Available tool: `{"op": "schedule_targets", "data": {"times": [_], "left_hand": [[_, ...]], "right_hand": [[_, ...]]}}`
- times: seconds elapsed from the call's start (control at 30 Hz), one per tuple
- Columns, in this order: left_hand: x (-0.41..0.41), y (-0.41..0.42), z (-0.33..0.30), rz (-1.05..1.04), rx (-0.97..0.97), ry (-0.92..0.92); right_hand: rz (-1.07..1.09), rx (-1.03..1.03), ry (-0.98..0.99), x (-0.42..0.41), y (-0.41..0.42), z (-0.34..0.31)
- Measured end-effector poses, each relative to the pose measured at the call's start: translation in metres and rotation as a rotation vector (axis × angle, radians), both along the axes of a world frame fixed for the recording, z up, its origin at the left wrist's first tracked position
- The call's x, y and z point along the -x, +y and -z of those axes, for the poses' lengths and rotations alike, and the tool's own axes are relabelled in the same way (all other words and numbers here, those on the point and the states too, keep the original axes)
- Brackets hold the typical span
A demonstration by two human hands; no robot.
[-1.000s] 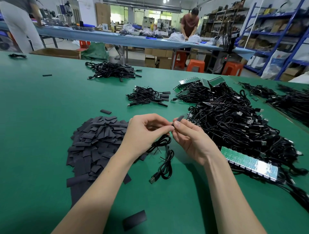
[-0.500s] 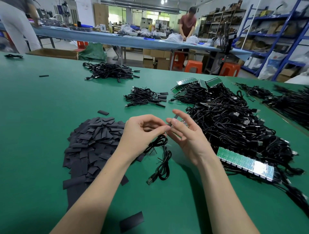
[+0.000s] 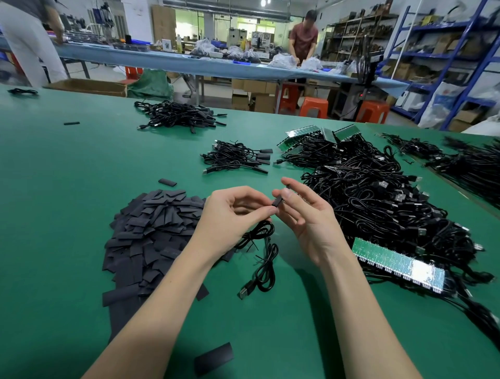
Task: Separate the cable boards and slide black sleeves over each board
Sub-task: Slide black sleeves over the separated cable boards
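Green table (image 3: 67, 216) bears sleeve pile (image 3: 151, 232), cable heaps (image 3: 378, 205).

green worktable (image 3: 67, 167) | long blue bench (image 3: 173, 61) behind | orange stools (image 3: 313, 106) | blue shelving (image 3: 460, 48) right | bright ceiling light (image 3: 263, 3)

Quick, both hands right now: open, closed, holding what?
Left hand: closed, fingertips pinching the black sleeve.
Right hand: thumb and forefinger pinch the same black sleeve; other fingers spread.

Sleeve pile (image 3: 154, 230) lies left on the desk (image 3: 67, 189) — cable heap (image 3: 378, 205) right, board strip (image 3: 397, 263) at its near side.
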State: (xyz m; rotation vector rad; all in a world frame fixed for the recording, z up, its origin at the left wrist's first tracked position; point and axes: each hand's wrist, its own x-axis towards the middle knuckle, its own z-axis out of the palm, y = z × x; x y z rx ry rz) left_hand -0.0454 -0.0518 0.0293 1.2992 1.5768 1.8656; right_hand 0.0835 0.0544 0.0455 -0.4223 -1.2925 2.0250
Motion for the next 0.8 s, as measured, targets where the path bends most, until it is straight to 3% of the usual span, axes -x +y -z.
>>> {"op": "schedule_targets", "data": {"times": [0.8], "left_hand": [[-0.0001,0.0014,0.0036,-0.029,-0.025,0.046]], "right_hand": [[0.045,0.038,0.061,0.0027,-0.0012,-0.0021]]}}
